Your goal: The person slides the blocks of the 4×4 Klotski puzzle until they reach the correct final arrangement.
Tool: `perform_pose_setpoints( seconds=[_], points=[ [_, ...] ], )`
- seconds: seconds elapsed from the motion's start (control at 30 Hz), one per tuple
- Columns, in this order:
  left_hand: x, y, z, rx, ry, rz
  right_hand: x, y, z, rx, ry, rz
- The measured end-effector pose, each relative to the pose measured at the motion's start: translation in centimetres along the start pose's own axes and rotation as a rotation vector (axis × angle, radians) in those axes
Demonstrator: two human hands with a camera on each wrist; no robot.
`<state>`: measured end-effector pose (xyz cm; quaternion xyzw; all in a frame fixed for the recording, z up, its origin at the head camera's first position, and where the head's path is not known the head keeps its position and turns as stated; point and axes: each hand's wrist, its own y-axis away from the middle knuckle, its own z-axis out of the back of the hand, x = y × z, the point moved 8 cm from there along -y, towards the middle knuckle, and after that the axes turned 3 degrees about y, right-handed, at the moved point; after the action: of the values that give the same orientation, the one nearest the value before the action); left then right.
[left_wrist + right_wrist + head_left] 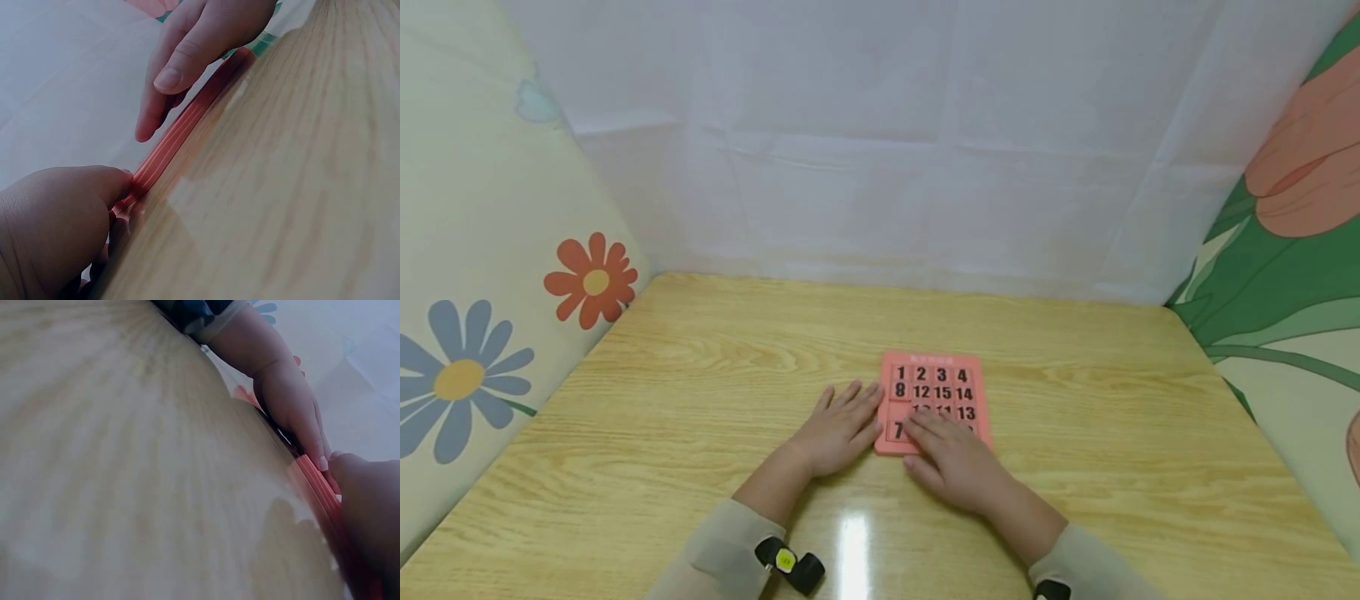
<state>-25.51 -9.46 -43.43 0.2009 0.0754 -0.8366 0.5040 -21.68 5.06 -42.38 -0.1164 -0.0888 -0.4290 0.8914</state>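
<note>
A pink sliding number puzzle (934, 358) lies flat on the wooden table, its top row reading 1, 2, 3, 4. At the left of the third row there is a vacant slot, with the 8 tile (900, 390) above it and the 7 tile (897, 431) below. My left hand (838, 429) rests along the puzzle's left side, fingers extended, with the thumb at its edge in the left wrist view. Over the lower rows lies my right hand (958, 462), its fingers fairly straight, fingertips close to the 7 tile. It hides several of the lower tiles.
The wood-grain table (737, 350) extends around the puzzle. A white cloth (850, 150) hangs behind it. Flower-patterned panels stand along the left (497, 208) and right (1285, 250) sides. Dark straps with small devices (790, 562) sit on the sleeves.
</note>
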Motion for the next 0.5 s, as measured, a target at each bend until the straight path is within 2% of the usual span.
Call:
perform_pose_setpoints(
  seconds=[0.2,0.5],
  points=[
    [-0.1,0.2,0.1,0.000,0.006,-0.001,-1.0,-1.4,0.1,-0.011,0.009,-0.051],
    [-0.1,0.2,0.1,-0.003,0.010,-0.007,-1.5,-3.1,0.3,-0.005,0.003,-0.076]
  ],
)
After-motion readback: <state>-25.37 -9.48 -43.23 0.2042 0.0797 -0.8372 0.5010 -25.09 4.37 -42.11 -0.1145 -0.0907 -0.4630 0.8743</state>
